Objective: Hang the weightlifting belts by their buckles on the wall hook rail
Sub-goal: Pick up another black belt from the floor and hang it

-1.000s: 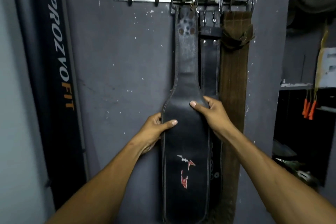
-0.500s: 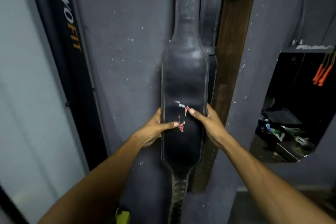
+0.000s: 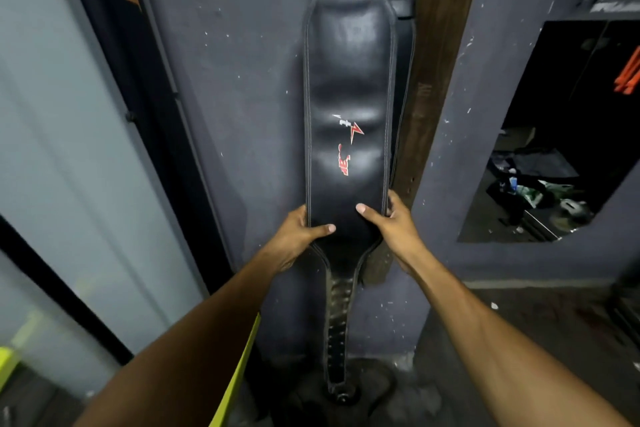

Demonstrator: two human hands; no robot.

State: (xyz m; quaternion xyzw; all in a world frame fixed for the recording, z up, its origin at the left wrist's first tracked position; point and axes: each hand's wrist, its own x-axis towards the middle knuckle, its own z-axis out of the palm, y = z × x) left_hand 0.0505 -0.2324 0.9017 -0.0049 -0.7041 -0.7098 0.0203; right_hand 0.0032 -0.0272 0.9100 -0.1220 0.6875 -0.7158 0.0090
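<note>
Grey painted wall (image 3: 242, 87): scuffed, flecked with white chips; carries every hanging item. The hook rail lies above the top edge and is out of view, so buckle seating cannot be checked from here.

Wide black padded leather weightlifting belt (image 3: 348, 80): hangs flat against the wall at centre, red and white logo facing out. Its broad back panel narrows at the bottom into a punched tongue (image 3: 337, 329) that reaches nearly to the floor.

Brown suede belt (image 3: 433, 55): hangs just right of the black one, partly behind its edge. A second dark belt (image 3: 403, 28) shows as a sliver between them.

Black upright banner with orange lettering (image 3: 114, 10): far left, well apart from the belts.

Left hand (image 3: 294, 236): grip closed on the left edge of the black belt's lower panel, thumb across the front face, fingers hidden behind.

Right hand (image 3: 394, 225): grip closed on the right edge at matching height, thumb on the front; fingers lie between the black belt and the brown one.

Step in hand, as judged: smoothing and straightening the hung black belt.

Handling notes:
- Draw both hands downward evenly so the panel lies plumb.
- Pull lightly; a hard tug could lift the buckle off its hook.
- Keep the right fingers from dragging the neighbouring belts aside.
- Release both edges together, then look up to confirm the buckle.
</note>
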